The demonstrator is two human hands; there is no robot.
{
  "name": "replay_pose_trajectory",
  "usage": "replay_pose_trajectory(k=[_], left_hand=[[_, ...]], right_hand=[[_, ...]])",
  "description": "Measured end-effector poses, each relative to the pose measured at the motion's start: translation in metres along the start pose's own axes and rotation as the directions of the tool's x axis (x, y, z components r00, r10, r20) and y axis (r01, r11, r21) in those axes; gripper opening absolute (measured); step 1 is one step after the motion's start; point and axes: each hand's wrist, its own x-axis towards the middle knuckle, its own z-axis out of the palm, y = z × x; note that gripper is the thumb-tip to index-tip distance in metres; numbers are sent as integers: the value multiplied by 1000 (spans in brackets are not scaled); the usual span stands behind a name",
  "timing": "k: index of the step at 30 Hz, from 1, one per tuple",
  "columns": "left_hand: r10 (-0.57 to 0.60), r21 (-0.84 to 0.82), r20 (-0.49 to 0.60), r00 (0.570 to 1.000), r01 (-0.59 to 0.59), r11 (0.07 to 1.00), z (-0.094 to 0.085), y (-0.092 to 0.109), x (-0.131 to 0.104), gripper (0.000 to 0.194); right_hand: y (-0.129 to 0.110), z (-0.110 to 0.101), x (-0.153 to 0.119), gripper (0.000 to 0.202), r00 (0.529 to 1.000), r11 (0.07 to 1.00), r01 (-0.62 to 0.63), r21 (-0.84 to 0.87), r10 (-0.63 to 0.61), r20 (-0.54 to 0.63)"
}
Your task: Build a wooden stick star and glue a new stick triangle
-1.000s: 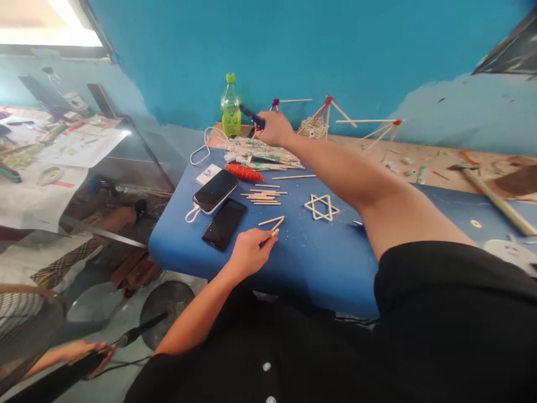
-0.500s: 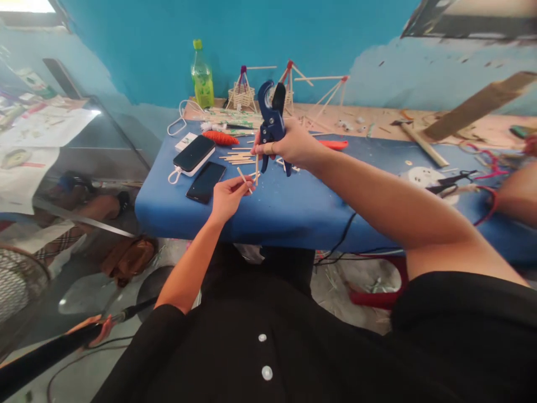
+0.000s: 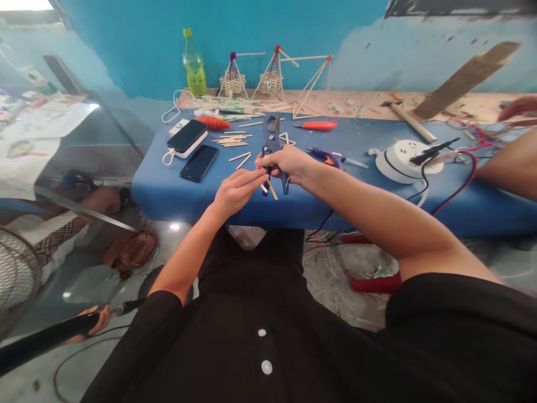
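Note:
My right hand (image 3: 287, 162) is wrapped around the handles of a blue pipe cutter (image 3: 272, 140), whose jaws point up and away from me. From the left, my left hand (image 3: 237, 190) reaches in so that its fingertips meet the right hand's fingers. Short pale wooden sticks (image 3: 273, 190) poke out below the joined fingers; their upper ends are hidden. Left of the cutter, two short sticks (image 3: 243, 161) lie on the blue tabletop (image 3: 201, 204). Behind them is a row of several similar sticks (image 3: 232, 140).
Phones (image 3: 199, 163), a power bank (image 3: 187, 138), orange cord (image 3: 212, 122) and a bottle (image 3: 194, 67) are at left. Stick frames (image 3: 232, 83) line the wall. An orange-handled cutter (image 3: 319, 125), blue pliers (image 3: 327, 158), a cord reel (image 3: 403, 162), a hammer (image 3: 413, 122) and another person's arm (image 3: 514, 162) are rightward.
The cutter has come down and nearer to me, and my left hand has moved right to meet my right hand. Two short sticks now show on the table where my left hand was.

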Motion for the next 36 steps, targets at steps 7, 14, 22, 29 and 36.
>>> replay_pose_trajectory(k=[7, 14, 22, 29, 36], left_hand=[[65, 132, 251, 966, -101, 986, 5, 9, 1, 41], [-126, 41, -107, 986, 131, 990, 16, 12, 11, 28], [-668, -17, 84, 740, 671, 741, 16, -26, 23, 16], [-645, 44, 142, 751, 646, 762, 15, -25, 21, 23], [-604, 0, 207, 769, 618, 786, 10, -23, 24, 39]], right_hand=[[22, 6, -7, 21, 1000, 1000, -29, 14, 29, -4], [22, -8, -17, 12, 996, 998, 54, -39, -56, -71], [18, -31, -11, 20, 931, 864, 323, -385, -364, -35], [22, -14, 21, 27, 912, 878, 400, -264, -408, 27], [25, -11, 27, 36, 913, 904, 405, -134, -393, 109]])
